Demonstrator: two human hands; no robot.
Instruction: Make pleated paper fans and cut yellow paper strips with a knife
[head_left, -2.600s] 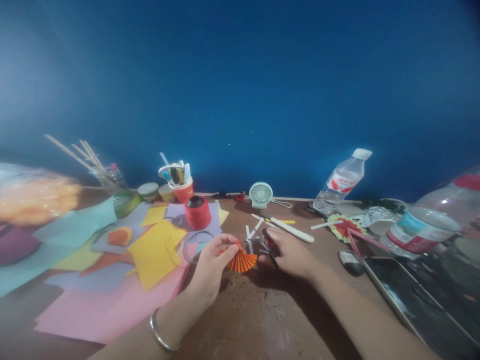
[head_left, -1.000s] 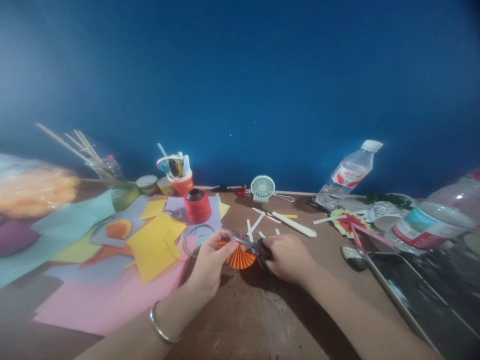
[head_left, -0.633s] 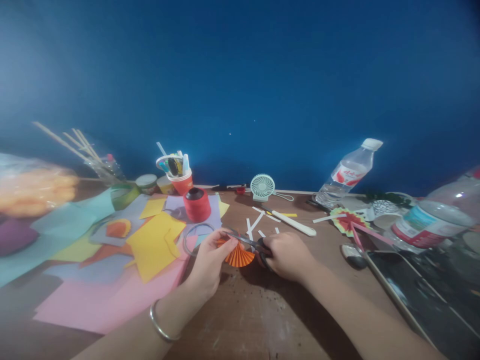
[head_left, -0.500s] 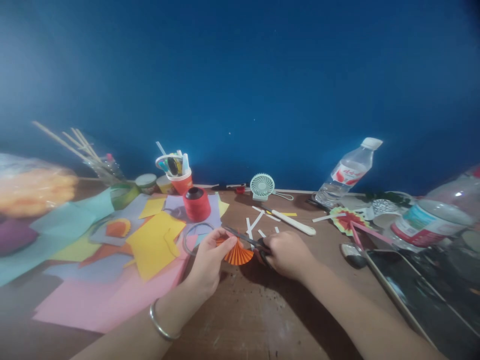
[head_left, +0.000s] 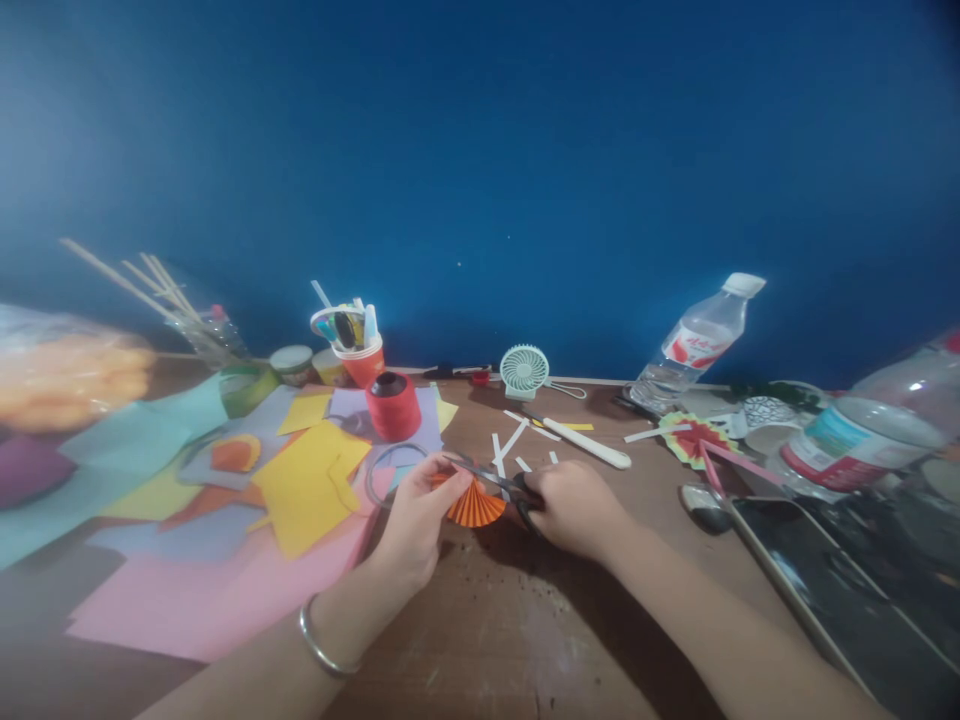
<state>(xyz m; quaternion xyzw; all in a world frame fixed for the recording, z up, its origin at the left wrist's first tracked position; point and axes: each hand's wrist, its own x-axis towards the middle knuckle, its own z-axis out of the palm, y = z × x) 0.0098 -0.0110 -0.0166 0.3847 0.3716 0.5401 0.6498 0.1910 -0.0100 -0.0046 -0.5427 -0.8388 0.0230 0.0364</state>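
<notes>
Between the thumb and fingers of my left hand (head_left: 421,508) is a pleated orange paper fan (head_left: 478,506), spread downward in a half circle. My right hand (head_left: 576,507) is closed around the handles of dark scissors (head_left: 525,494). Their blades lie along the fan's upper edge, with the tips beside my left fingertips. Whether the blades bite into the paper I cannot tell. Just behind the fan lie several white paper strips (head_left: 511,440) and a white-handled craft knife (head_left: 589,442). A red thread spool (head_left: 394,407) stands behind my left hand, close to a grey ring (head_left: 377,478).
Coloured paper sheets (head_left: 180,610) cover the left side. A cup of tools (head_left: 365,362) and a small fan (head_left: 524,372) stand along the wall. On the right are a tilted water bottle (head_left: 697,340), a pleated paper flower (head_left: 694,440), a cut-off bottle (head_left: 847,450) and a phone (head_left: 817,590).
Almost nothing differs. My hands, the orange paper fan and the scissors keep nearly the same place, and the view has shifted very slightly.
</notes>
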